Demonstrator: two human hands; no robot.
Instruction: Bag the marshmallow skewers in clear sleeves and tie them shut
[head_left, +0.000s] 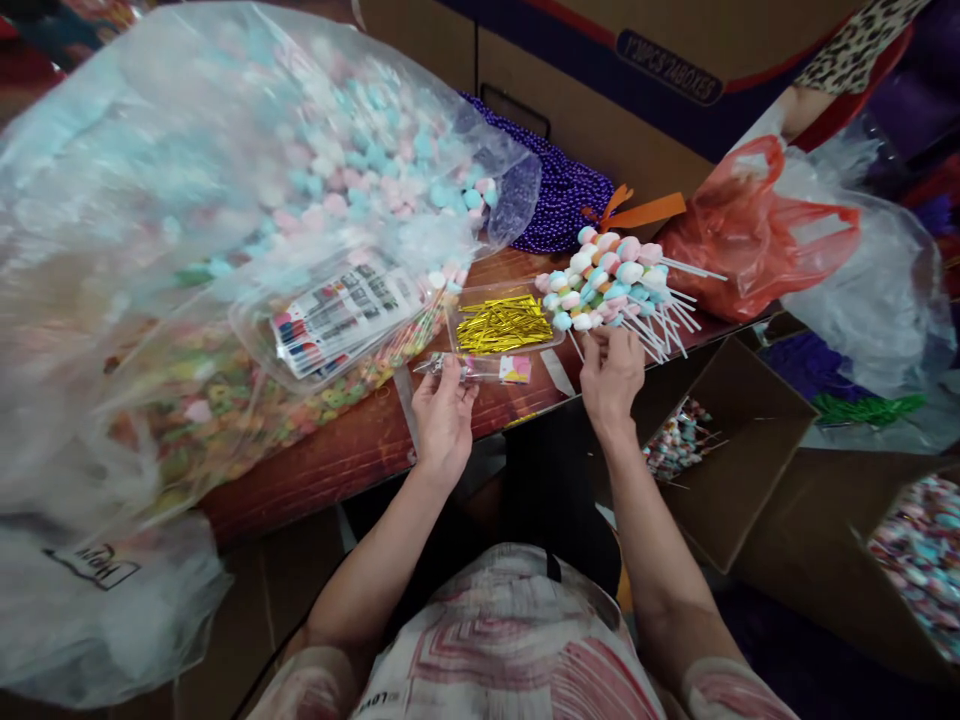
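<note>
My left hand [444,410] is closed on a small clear plastic bag [476,369] with a pink, yellow and white printed end. My right hand [613,375] pinches at the lower edge of a pile of marshmallow skewers [611,278]. A white stick runs to its fingertips, which are partly hidden. Pastel pink, blue and white marshmallows are threaded on the skewers, whose sticks point right. Between the hands and just beyond them lies a clear tray of gold twist ties [504,325]. A clear box of printed cards [345,315] stands left of that tray.
A big clear bag of marshmallows [360,150] and a bag of gummy rings [225,430] cover the table's left. Purple bead strings [559,190] and a red plastic bag [750,240] lie behind. Cardboard boxes [739,450] with wrapped candy stand right. Another person's sleeve [855,50] shows top right.
</note>
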